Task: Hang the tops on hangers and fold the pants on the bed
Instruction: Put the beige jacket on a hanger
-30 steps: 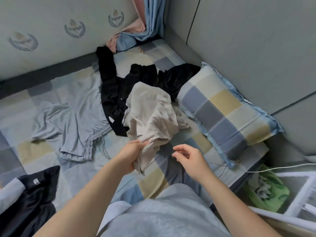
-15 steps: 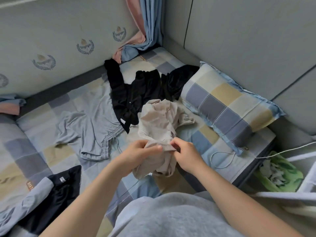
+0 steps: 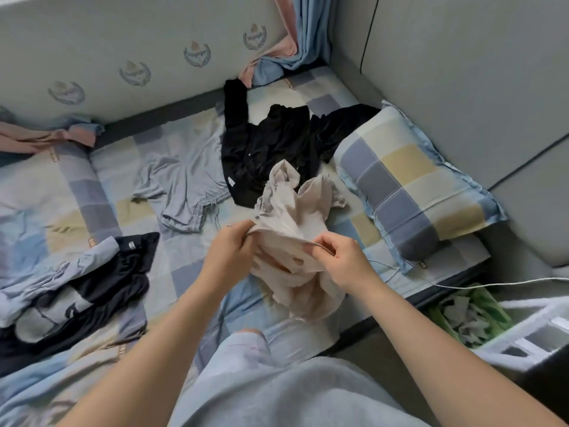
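The bed [image 3: 191, 272] fills the left and middle of the view, with walls behind it and along its right side; a curtain [image 3: 304, 35] hangs in the far corner where they meet. Near the bed's front edge the crumpled garment [image 3: 295, 211] is held between the left hand [image 3: 231, 245] and the right hand [image 3: 341, 260]. Just behind it lies a long-sleeved top [image 3: 271, 143], with drawstring shorts [image 3: 184, 180] to that top's left. A pillow [image 3: 409, 186] lies to the right, against the side wall. A pile of clothes [image 3: 101, 278] sits on the bed at the near left. Right of the bed, a bag [image 3: 471, 315] stands on the floor, with a cable [image 3: 492, 284] running above it.
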{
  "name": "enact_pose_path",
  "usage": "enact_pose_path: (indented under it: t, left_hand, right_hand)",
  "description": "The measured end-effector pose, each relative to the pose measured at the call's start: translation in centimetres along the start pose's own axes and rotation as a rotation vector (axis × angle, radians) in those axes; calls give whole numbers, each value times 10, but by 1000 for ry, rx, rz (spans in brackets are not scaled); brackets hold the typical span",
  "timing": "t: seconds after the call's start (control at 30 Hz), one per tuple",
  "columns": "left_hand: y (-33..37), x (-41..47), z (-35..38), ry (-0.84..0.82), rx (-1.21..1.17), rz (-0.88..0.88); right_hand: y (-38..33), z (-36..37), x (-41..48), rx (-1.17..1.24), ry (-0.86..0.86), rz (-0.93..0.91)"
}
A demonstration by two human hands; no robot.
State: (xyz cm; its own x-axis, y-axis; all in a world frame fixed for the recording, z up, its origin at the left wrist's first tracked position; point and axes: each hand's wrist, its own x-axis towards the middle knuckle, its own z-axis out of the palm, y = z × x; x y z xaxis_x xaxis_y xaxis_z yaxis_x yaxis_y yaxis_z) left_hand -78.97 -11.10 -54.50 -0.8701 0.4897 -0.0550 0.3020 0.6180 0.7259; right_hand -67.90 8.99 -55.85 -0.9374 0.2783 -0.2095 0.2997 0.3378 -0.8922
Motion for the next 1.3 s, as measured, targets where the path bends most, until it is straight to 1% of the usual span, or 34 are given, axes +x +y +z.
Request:
enact_pose_path:
  t: [0.07, 0.13, 0.2, 0.3, 0.4, 0.5, 0.6, 0.83, 0.93, 1.03, 1.1, 1.17, 1.23, 1.3]
  left_hand:
    - [10, -6, 3, 13, -24, -111]
    - [17, -9, 7, 27, -36, -206]
    - [21, -10, 12, 22, -51, -266]
    - [21, -6, 18, -1, -78, -327]
    - [15, 1, 13, 43, -116, -362]
    - [7, 4, -3, 79, -109, -359]
    - [9, -1, -14, 99, -93, -341]
    - [27, -13, 7, 271, -220, -429]
    - [30, -19, 15, 401, -316, -520]
    - [27, -29, 5, 602, -513, -695]
    - [22, -38, -4, 662, -577, -753]
    - [18, -47, -7, 650, -615, -777]
    - [18, -55, -4, 538, -660, -786]
    - [17, -62, 1, 410, -688, -787]
  right_hand:
    - [1, -14, -5, -37, -38, 16]
    - [8, -27, -8, -178, -50, 42]
    - [14, -35, -13, -310, -32, 65]
    - [25, -39, -17, -443, -10, 117]
    - [36, -41, -17, -554, 20, 170]
    - [37, -47, -14, -592, 64, 201]
    - [33, -52, -7, -632, 72, 182]
    - [47, -87, 26, -728, 50, 122]
    - [59, -100, 30, -780, -27, 74]
    - [80, -113, 23, -797, -75, 144]
    - [89, -120, 18, -768, -72, 223]
    - [87, -119, 15, -677, -43, 268]
    - [74, -110, 15, -560, -21, 239]
    - [53, -96, 13, -460, -46, 156]
